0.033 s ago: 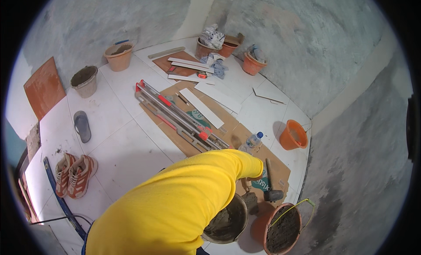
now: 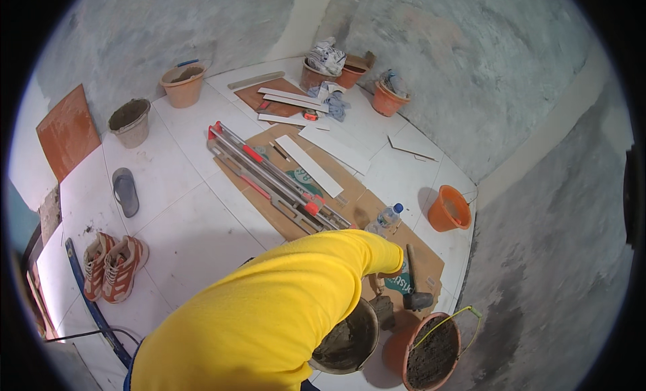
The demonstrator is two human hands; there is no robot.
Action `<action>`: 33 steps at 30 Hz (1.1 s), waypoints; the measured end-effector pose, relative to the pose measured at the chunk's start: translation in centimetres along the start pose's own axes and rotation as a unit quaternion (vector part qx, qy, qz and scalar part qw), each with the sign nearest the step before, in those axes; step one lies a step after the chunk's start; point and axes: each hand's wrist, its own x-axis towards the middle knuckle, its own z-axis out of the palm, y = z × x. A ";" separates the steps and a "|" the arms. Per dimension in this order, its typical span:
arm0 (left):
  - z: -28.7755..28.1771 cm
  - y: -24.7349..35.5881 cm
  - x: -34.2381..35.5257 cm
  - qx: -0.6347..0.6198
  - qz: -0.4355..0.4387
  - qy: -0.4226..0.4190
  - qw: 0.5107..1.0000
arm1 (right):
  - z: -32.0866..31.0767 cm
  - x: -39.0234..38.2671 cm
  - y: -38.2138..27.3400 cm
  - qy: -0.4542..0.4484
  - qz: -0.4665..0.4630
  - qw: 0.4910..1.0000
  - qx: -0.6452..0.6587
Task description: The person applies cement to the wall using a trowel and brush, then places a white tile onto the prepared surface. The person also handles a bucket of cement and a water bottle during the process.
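Note:
My left arm, in a yellow sleeve point(image 2: 269, 303), comes up from the lower edge and reaches across to the right. Its cuff point(image 2: 390, 256) covers most of my left hand, so the fingers do not show. Just below the cuff is a mortar-coated trowel blade point(image 2: 383, 313) with a brown, handle-like piece above it; I cannot tell whether my hand grips it. Partly under the sleeve stands a bucket of wet mortar point(image 2: 372, 344). A rubber mallet point(image 2: 418, 299) lies on the cardboard beside the trowel. My right hand is out of view.
An orange bucket of dark mortar point(image 2: 434, 361) stands at the lower right. A tile cutter point(image 2: 269, 175), a white tile strip point(image 2: 309, 165) and a water bottle point(image 2: 387, 217) are ahead. Shoes point(image 2: 118, 270) and a slipper point(image 2: 126, 192) lie left. An orange bucket point(image 2: 449, 209) stands near the right wall.

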 end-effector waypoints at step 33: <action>-6.8 -1.8 -1.6 -0.261 0.158 0.324 0.895 | -2.9 0.3 -1.6 -0.119 0.110 0.982 0.101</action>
